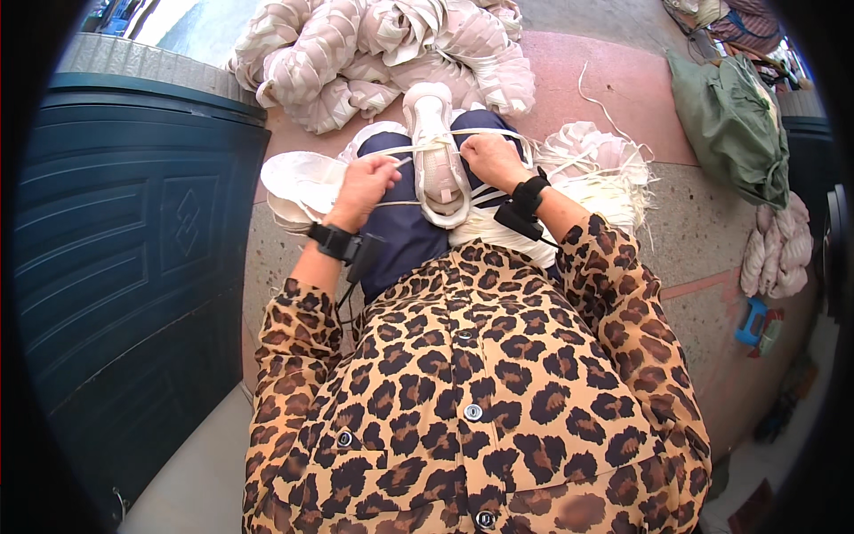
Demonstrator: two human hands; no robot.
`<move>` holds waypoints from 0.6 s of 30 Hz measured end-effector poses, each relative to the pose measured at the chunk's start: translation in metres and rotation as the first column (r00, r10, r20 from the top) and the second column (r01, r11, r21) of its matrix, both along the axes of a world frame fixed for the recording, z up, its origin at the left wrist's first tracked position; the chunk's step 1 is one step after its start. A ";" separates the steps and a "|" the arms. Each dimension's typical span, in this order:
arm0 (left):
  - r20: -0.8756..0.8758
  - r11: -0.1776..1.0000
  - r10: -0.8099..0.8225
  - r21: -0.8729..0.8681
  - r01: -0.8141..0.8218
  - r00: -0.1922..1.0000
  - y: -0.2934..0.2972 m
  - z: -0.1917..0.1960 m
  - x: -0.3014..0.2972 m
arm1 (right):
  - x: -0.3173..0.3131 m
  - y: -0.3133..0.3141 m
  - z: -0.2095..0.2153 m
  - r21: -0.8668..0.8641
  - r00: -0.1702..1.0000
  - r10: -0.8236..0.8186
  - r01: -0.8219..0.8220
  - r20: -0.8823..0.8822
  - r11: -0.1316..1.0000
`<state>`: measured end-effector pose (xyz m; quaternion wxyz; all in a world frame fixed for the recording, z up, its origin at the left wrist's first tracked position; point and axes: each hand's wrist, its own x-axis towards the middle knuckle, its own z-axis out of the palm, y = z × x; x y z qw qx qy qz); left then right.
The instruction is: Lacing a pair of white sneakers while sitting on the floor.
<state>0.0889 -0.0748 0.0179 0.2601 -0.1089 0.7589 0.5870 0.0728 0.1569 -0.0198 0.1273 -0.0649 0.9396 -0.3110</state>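
Note:
A pale pink and white sneaker (436, 165) rests lengthwise between my navy-trousered knees, a cream shoelace (411, 137) crossing its lacing area. Just left of the shoe, my left hand (366, 185) is closed in a pinch on a thin pale lace end that pokes out past the fingertips. To the right, my right hand (495, 161) is curled closed by the lace running out from the shoe; its fingertips are partly hidden. A bundle of loose cream laces (509, 238) is draped over my right thigh.
Strung pale pink shoe uppers (382, 53) are heaped on the floor ahead. More white shoe pieces (304, 185) lie beside my left knee, others (583, 151) by the right. A dark blue door panel (133, 231) stands left; a green sack (731, 125) and a blue object (753, 320) are right.

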 end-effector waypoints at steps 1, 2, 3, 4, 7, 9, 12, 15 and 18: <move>-0.018 1.000 -0.022 -0.013 0.021 1.000 0.008 -0.009 0.003 | 0.000 -0.003 0.002 0.003 1.000 0.002 -0.002 0.001 1.000; -0.066 0.997 -0.043 -0.073 0.038 0.997 0.015 -0.015 0.005 | 0.001 -0.004 0.003 0.059 1.000 0.014 -0.013 -0.015 0.998; -0.114 0.990 -0.066 -0.135 0.050 0.991 0.020 -0.019 0.005 | 0.001 -0.007 0.004 0.115 0.999 0.028 -0.024 -0.030 0.993; -0.114 0.990 -0.063 -0.135 0.048 0.991 0.022 -0.022 0.006 | 0.001 -0.011 0.004 0.115 0.999 0.030 -0.026 -0.029 0.993; -0.276 0.962 -0.112 -0.269 0.035 0.955 0.025 -0.025 0.004 | 0.002 -0.021 0.003 0.272 0.992 0.058 -0.026 -0.110 0.962; -0.334 0.933 -0.118 -0.360 -0.011 0.935 0.025 -0.026 0.002 | 0.003 -0.025 0.005 0.312 0.947 0.218 -0.139 -0.237 0.940; -0.427 0.885 -0.164 -0.461 -0.059 0.889 0.027 -0.035 0.000 | 0.004 -0.023 0.008 0.318 0.940 0.226 -0.138 -0.256 0.938; -0.457 0.858 -0.199 -0.509 -0.071 0.867 0.032 -0.033 -0.002 | 0.003 -0.020 0.007 0.354 0.950 0.217 -0.129 -0.222 0.926; -0.487 0.841 -0.262 -0.539 -0.050 0.833 0.031 -0.033 -0.004 | 0.002 -0.019 0.006 0.266 0.929 0.124 -0.028 -0.350 0.964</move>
